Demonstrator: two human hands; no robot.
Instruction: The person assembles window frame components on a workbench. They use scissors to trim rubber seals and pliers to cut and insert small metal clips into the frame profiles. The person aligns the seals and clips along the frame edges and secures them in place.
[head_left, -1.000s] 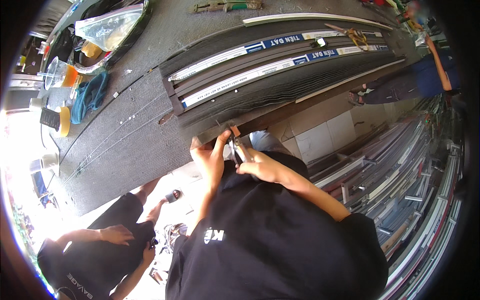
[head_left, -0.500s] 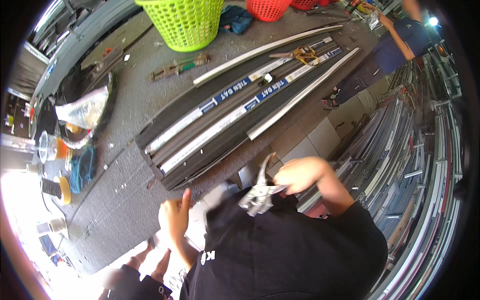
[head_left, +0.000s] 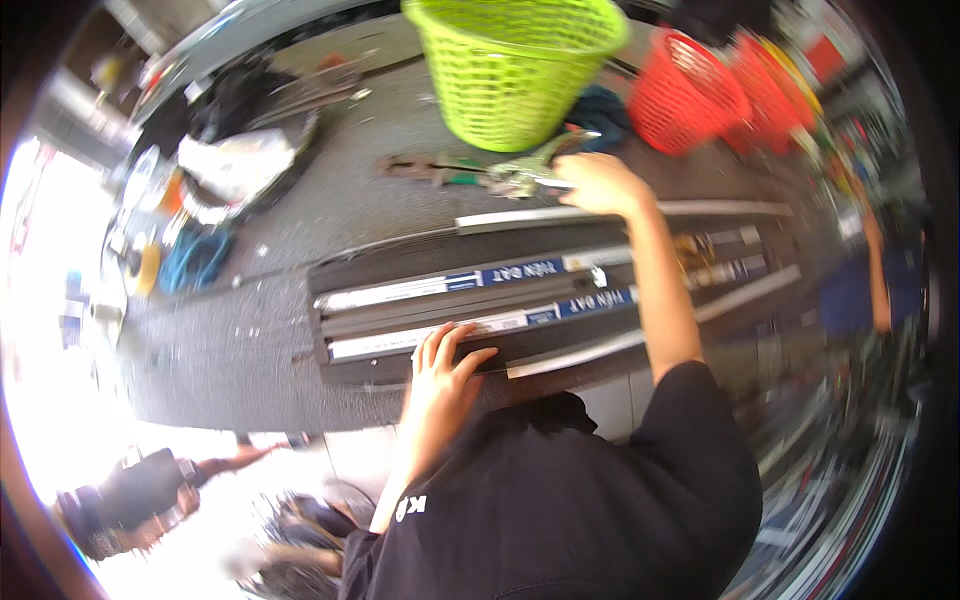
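My right hand (head_left: 600, 185) is closed on a silver plier-like metal tool (head_left: 522, 178) with a curved handle. It holds the tool over the far side of the dark work table (head_left: 240, 350), beside a long tool with a green middle (head_left: 430, 170); motion blurs whether the two touch. My left hand (head_left: 440, 380) has its fingers spread, and the fingertips rest at the near white-and-blue labelled strip (head_left: 490, 325). A second labelled strip (head_left: 400, 292) lies parallel behind it, with dark bars between them. Under my right forearm are yellow-handled scissors (head_left: 692, 258), partly hidden.
A lime-green basket (head_left: 510, 85) stands at the back, with a red basket (head_left: 685, 95) to its right. Pale strips (head_left: 560, 365) flank the dark bars. A plastic bag (head_left: 235, 165) and blue cloth (head_left: 195, 258) lie left. Another person (head_left: 875, 285) stands at right.
My right hand has carried the plier-like tool from near my chest to the table's far side. My left hand has come onto the labelled strip. The view has turned.
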